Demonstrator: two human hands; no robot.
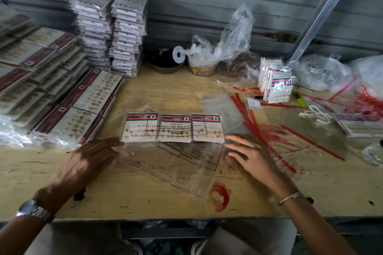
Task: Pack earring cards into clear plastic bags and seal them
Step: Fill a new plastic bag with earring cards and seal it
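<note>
Three earring cards point(173, 127) with red and green top stripes lie side by side inside a clear plastic bag point(176, 153) printed with a warning text, in the middle of the wooden table point(145, 198). My left hand point(91, 157) lies flat with straight fingers at the bag's left edge, fingertips near the left card. My right hand point(248, 155) rests with spread, relaxed fingers on the bag's right side, just below the right card. Neither hand grips anything.
Packed card rows point(62, 97) and two tall stacks point(112, 33) fill the left. A dark bowl point(165, 62), a tape roll point(179, 55) and crumpled bags point(226, 43) stand behind. Small upright cards point(277, 85), red seal strips point(255, 122) and empty bags lie at right.
</note>
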